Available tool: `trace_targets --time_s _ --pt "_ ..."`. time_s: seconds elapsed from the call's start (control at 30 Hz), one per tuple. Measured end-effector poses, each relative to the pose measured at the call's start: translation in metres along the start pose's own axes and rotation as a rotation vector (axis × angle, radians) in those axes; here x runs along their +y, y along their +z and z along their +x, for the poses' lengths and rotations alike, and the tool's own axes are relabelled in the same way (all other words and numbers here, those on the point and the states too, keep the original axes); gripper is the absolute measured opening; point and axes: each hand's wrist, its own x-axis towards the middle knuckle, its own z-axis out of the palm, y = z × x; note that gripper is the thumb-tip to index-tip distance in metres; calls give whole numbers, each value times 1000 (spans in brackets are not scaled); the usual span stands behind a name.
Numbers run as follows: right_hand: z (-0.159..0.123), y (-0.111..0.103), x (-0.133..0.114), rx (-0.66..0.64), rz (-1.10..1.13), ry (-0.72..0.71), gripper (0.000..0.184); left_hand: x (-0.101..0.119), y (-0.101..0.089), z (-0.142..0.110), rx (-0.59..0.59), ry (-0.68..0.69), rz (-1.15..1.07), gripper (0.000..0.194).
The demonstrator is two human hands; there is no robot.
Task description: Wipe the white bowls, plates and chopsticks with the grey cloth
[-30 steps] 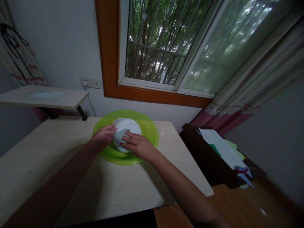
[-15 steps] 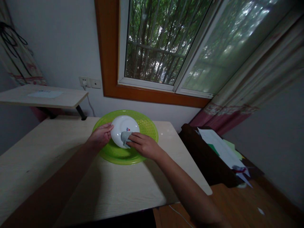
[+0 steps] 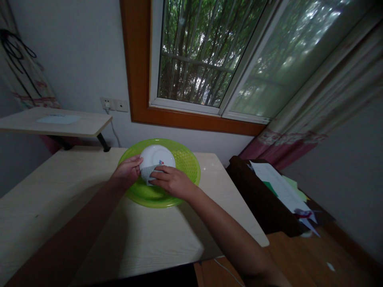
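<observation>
A white plate (image 3: 155, 153) with a small coloured print is held up above a green plastic basket (image 3: 191, 169). My left hand (image 3: 128, 170) grips the plate's left rim, thumb on the upper face. Against the plate's lower part lies a grey-green cloth (image 3: 147, 174), pressed there by my right hand (image 3: 172, 181), whose fingers are closed over it. The cloth hides the near edge of the plate. Under the plate, the basket's middle is partly hidden.
The basket stands on a pale wooden table (image 3: 167, 231) by the wall, below a window (image 3: 206, 56). On the left is a raised shelf (image 3: 68, 126) with a paper on it. A dark brown piece of furniture (image 3: 257, 195) holding papers stands to the right.
My right hand has slid the cloth to the left across the plate's lower part, and the cloth now lies more spread out. My left hand keeps its hold on the rim.
</observation>
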Motion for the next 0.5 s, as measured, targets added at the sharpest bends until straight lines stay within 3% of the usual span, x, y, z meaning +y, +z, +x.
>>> trace_targets --time_s 0.2,0.5 --pt "-28 -11 5 -25 1 29 25 5 5 -2 145 59 -24 22" --pt "-67 -7 37 -38 30 377 29 6 3 -3 189 40 -19 34"
